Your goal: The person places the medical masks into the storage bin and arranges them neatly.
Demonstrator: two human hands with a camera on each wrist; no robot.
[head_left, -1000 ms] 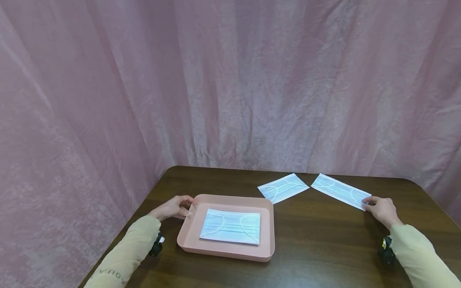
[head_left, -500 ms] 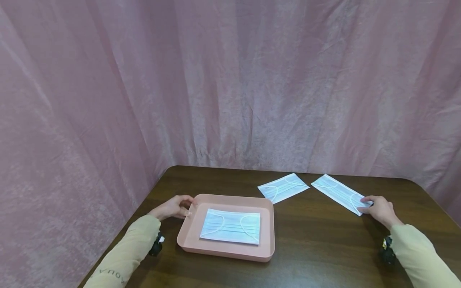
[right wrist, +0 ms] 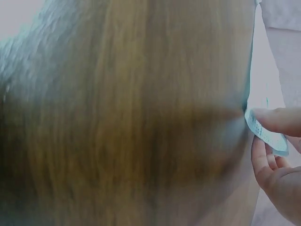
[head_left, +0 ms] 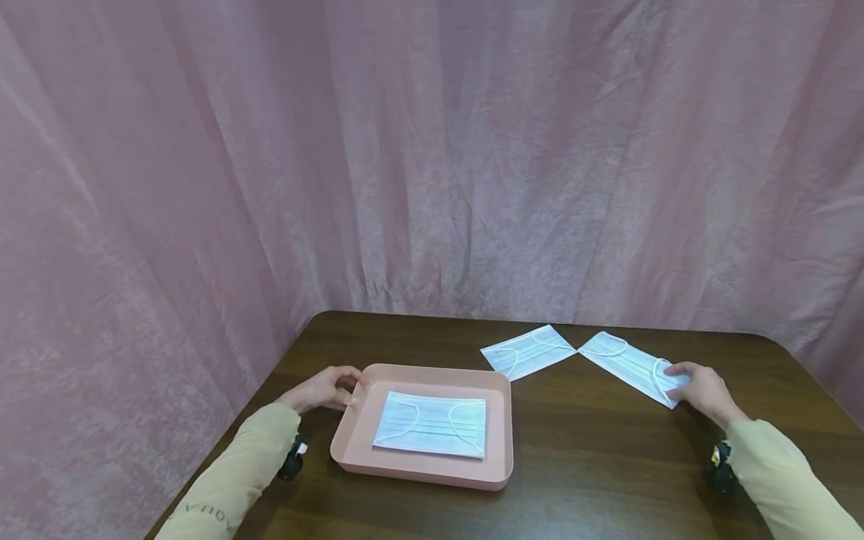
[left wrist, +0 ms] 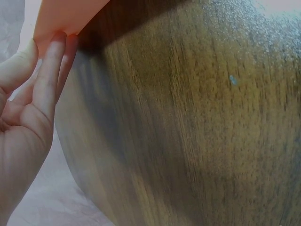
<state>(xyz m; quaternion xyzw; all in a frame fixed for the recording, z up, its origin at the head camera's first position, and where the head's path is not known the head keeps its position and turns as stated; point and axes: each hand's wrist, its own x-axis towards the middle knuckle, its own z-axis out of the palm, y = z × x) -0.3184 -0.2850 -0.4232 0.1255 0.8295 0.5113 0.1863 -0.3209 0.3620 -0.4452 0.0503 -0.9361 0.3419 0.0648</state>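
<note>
My left hand pinches the left rim of a shallow pink tray, thumb on one side and fingers on the other in the left wrist view. Inside the tray lies a light blue face mask with white ear loops. At the right, my right hand pinches the near right end of a second face mask between thumb and fingers. That end bends up in the right wrist view. A third face mask lies behind the tray's right corner, its tip close to the held mask's far end.
Everything stands on a dark brown wooden table with rounded far corners. A pink curtain hangs right behind the table and along its left side.
The right hand has shifted slightly left, and the mask it pinches has turned and slid with it, its right end coming nearer. The left hand and tray stay put.
</note>
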